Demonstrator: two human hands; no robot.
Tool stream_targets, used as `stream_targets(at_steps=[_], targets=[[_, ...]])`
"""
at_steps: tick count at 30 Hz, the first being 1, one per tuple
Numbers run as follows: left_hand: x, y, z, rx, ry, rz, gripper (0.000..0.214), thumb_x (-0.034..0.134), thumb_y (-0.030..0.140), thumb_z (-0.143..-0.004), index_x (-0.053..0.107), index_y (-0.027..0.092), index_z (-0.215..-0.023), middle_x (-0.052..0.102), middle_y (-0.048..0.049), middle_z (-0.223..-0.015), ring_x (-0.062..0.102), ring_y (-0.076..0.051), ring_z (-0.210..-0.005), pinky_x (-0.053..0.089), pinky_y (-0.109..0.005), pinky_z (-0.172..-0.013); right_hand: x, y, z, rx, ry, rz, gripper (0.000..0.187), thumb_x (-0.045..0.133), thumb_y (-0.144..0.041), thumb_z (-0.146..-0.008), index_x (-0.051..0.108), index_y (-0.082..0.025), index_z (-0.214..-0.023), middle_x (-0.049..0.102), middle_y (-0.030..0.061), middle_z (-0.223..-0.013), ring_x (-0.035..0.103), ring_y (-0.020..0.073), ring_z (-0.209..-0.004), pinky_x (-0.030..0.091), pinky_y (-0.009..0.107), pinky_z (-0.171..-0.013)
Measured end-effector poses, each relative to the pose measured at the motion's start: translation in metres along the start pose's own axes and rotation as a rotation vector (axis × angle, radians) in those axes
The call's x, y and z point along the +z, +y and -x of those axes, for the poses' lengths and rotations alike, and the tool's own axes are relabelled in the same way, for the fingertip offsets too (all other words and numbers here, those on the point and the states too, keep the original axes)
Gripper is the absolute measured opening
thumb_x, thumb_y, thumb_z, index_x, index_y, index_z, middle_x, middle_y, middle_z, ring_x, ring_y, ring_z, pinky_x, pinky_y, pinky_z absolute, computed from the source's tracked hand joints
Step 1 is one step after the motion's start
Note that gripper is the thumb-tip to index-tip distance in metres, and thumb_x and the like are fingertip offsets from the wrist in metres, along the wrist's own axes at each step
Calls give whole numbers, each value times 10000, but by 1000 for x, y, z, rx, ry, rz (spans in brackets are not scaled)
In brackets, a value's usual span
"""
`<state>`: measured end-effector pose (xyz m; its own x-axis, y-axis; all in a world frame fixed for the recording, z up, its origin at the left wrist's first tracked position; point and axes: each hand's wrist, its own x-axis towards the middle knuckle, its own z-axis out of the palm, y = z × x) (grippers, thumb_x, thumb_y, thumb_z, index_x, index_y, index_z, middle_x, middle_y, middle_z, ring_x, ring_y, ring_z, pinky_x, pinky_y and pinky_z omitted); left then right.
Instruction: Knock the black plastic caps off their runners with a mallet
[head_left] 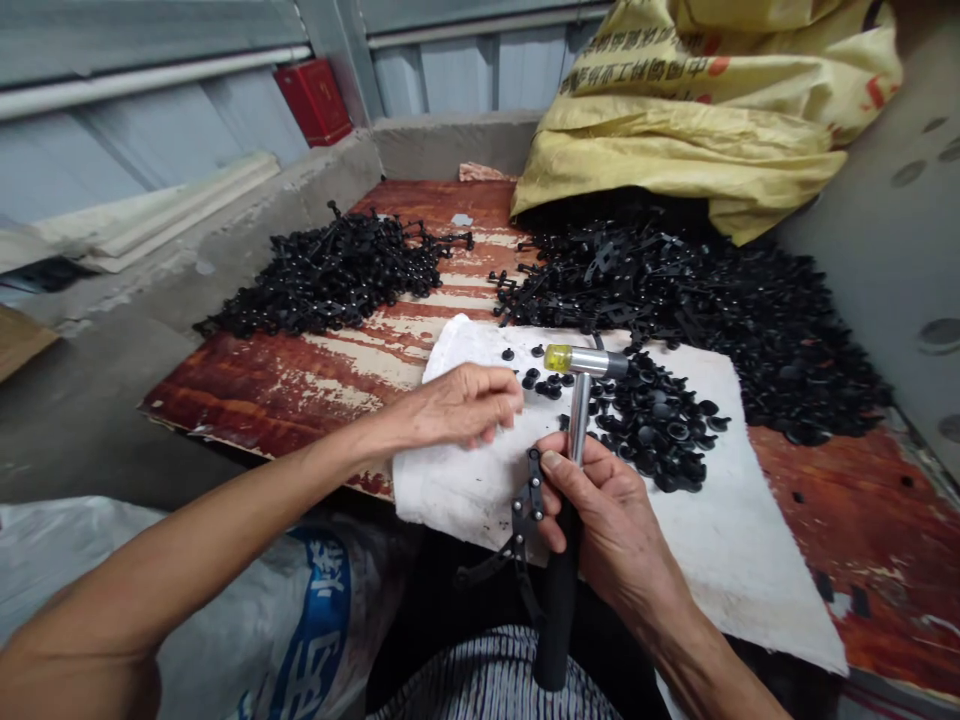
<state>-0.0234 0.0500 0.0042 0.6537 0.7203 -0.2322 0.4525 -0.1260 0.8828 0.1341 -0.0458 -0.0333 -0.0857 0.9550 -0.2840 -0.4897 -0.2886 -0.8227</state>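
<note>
Head view: R hand (615, 520) has fingers closed round the steel shaft of a small hammer (585, 362), yellow tip, black grip; head-heavy, best held by the grip. Black plastic runner (525, 510), light, stiff, lies against those fingers. L hand (457, 405) curled loosely, seems empty, over white cloth (712, 560) w/ black discs (652, 430), on wood surface (262, 390). Yellow sack (712, 100): Chinese print, unreadable.

Right hand (611, 520) hides mallet handle (578, 425); left arm (187, 565) cut off; far black pieces (330, 275) unclear.
</note>
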Motion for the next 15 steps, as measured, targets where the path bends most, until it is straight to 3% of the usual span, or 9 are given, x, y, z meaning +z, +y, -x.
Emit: stream_targets(at_steps=[4, 7, 10, 15], targets=[[-13, -8, -25, 216, 293, -458, 144, 471, 205, -860, 611, 172, -875, 596, -30, -830, 537, -163, -791, 429, -303, -781, 0, -1, 1, 16, 15, 5, 296, 789, -396, -714, 621, -179, -826, 490, -100, -435, 414, 39, -299, 310, 139, -337], [-11, -15, -39, 254, 284, -597, 144, 479, 181, -849, 621, 168, -867, 585, -41, -831, 518, -176, -794, 409, -315, -784, 0, 0, 1, 25, 23, 11, 307, 801, -396, -701, 629, -176, -830, 493, -98, -425, 420, 39, -298, 331, 142, -342], [-9, -18, -44, 271, 269, -602, 154, 467, 137, -829, 602, 172, -762, 561, -23, -761, 496, -161, -736, 386, -292, -721, 0, 0, 1, 35, 26, 6, 314, 810, -393, -688, 630, -177, -829, 495, -100, -430, 425, 40, -296, 343, 145, -341], [-15, -18, -48, 109, 267, -444, 160, 484, 86, -770, 586, 161, -672, 489, 37, -591, 428, -110, -577, 338, -247, -603, -2, 0, -2, 32, 32, -18, 323, 814, -399, -683, 619, -182, -820, 511, -101, -453, 425, 32, -289, 318, 131, -328]])
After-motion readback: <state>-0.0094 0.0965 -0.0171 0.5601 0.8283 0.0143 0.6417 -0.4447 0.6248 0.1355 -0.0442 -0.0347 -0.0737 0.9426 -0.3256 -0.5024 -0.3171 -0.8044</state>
